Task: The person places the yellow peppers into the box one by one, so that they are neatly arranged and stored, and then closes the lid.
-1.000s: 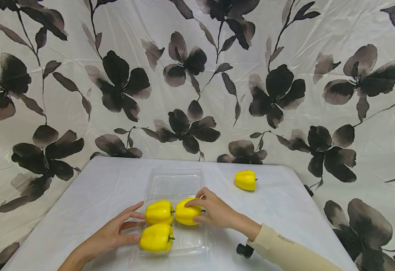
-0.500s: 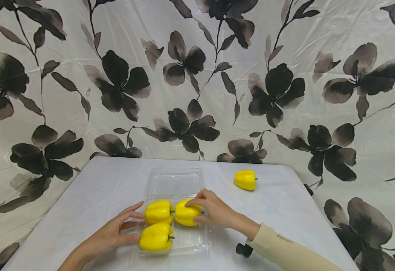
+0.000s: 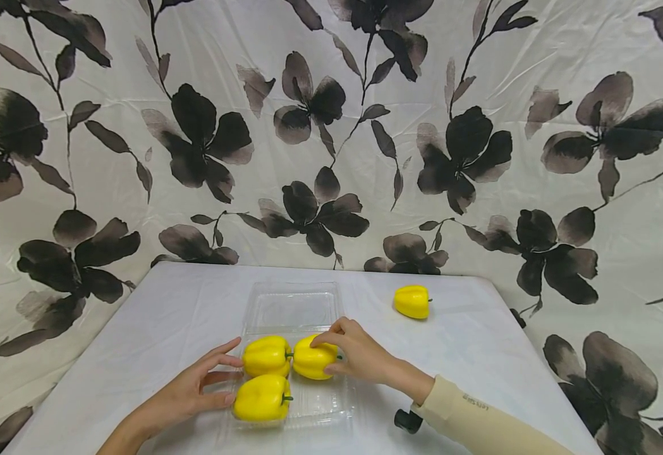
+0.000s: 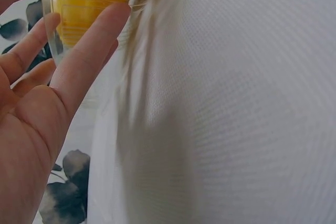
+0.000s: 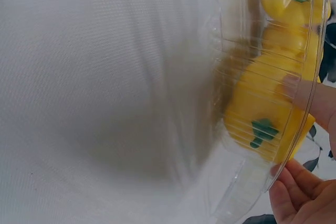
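Observation:
A clear plastic clamshell container (image 3: 322,404) lies opened out on the table, its lid (image 3: 294,305) folded toward the back. Inside are three yellow bell peppers: one at back left (image 3: 265,356), one at front left (image 3: 261,398) and one at back right (image 3: 308,359). My right hand (image 3: 365,354) grips the back-right pepper between thumb and fingers; the right wrist view shows this pepper's green stem (image 5: 262,131) through the ribbed wall. Along the container's left side, my left hand (image 3: 194,385) rests with fingers spread and fairly straight, the fingertips at the clear wall.
Another yellow bell pepper (image 3: 413,302) lies on the white-covered table (image 3: 450,354) at the back right. A small black cylindrical object (image 3: 408,421) shows beside the right sleeve (image 3: 468,411). A floral cloth (image 3: 308,126) hangs behind the table.

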A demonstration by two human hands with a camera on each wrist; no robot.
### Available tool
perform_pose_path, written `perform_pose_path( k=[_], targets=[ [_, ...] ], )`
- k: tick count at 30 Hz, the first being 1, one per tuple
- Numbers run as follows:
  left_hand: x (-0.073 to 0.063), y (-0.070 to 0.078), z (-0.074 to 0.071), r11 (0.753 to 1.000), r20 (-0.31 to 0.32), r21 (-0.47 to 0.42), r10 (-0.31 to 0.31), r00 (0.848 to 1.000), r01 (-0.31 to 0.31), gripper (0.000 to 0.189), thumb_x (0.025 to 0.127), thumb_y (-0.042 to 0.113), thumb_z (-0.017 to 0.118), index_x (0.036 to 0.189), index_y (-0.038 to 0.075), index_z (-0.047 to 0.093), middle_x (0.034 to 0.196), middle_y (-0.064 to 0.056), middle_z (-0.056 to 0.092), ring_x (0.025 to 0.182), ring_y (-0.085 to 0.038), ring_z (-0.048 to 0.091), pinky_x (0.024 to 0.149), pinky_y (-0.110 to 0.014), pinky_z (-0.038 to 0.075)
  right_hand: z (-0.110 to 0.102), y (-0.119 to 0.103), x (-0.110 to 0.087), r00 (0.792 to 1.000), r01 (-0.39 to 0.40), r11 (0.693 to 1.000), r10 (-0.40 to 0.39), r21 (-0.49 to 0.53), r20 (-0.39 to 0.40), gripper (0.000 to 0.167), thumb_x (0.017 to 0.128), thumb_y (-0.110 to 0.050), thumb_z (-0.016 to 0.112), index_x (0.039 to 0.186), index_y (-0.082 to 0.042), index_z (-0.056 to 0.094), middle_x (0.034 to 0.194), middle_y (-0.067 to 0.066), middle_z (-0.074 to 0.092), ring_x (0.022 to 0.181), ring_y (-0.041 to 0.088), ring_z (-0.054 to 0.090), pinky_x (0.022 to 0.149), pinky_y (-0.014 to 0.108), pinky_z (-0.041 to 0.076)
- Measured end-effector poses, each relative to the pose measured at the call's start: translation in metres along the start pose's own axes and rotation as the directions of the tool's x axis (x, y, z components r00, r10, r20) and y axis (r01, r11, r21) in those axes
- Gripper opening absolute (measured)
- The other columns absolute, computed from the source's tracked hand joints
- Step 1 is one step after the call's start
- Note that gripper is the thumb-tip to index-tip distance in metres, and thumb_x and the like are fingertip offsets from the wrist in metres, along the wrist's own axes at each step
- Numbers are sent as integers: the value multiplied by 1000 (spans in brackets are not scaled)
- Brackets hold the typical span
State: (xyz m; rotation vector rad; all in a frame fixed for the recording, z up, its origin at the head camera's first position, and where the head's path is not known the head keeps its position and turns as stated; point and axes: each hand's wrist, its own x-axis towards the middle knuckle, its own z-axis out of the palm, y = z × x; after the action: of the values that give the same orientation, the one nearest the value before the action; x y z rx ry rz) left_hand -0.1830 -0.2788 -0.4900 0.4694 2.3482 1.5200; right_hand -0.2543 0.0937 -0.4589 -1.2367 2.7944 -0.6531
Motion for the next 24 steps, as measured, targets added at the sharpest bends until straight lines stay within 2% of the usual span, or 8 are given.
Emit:
perform_pose_path(
  k=[5, 11, 16, 20, 24],
  targets=[
    [0, -1, -1, 1000, -1, -7, -3, 1000, 3, 48, 98, 24, 80, 140, 14, 61, 177, -18, 11, 142, -50, 50, 114, -60, 48, 0, 0, 0, 1000, -9, 1000, 9, 22, -3, 45, 91, -27, 87, 133, -26, 71, 123, 1, 55, 111, 16, 50, 93, 30, 50],
    [0, -4, -1, 1000, 2, -9, 9, 1000, -9, 47, 98, 23, 79, 140, 13, 61, 177, -18, 11, 142, -50, 50, 113, -53, 50, -1, 2, -1, 1000, 2, 999, -2, 42, 11, 46, 92, -24, 86, 135, -25, 70, 126, 1, 53, 112, 16, 50, 92, 28, 50],
    [0, -3, -1, 1000, -2, -9, 5, 1000, -5, 47, 97, 24, 80, 139, 13, 61, 177, -18, 11, 141, -48, 51, 113, -49, 51, -5, 7, -3, 999, 39, 999, -40, 30, 34, 49, 93, -22, 85, 139, -25, 68, 135, 3, 53, 122, 19, 51, 101, 32, 52],
    [0, -3, -1, 1000, -3, -10, 9, 1000, -9, 47, 97, 23, 80, 139, 13, 61, 177, -19, 11, 141, -48, 51, 113, -48, 51, -12, 10, -4, 998, 43, 997, -46, 63, 51, 49, 95, -22, 83, 141, -26, 66, 141, 1, 53, 130, 20, 51, 110, 38, 51],
    [1, -2, -1, 1000, -6, -6, 9, 1000, -9, 47, 97, 23, 80, 139, 14, 61, 177, -19, 12, 141, -48, 51, 113, -49, 50, -20, 16, -5, 999, 42, 995, -45, 87, 30, 48, 96, -22, 81, 142, -27, 65, 142, -1, 54, 131, 19, 51, 111, 41, 51]
  ],
)
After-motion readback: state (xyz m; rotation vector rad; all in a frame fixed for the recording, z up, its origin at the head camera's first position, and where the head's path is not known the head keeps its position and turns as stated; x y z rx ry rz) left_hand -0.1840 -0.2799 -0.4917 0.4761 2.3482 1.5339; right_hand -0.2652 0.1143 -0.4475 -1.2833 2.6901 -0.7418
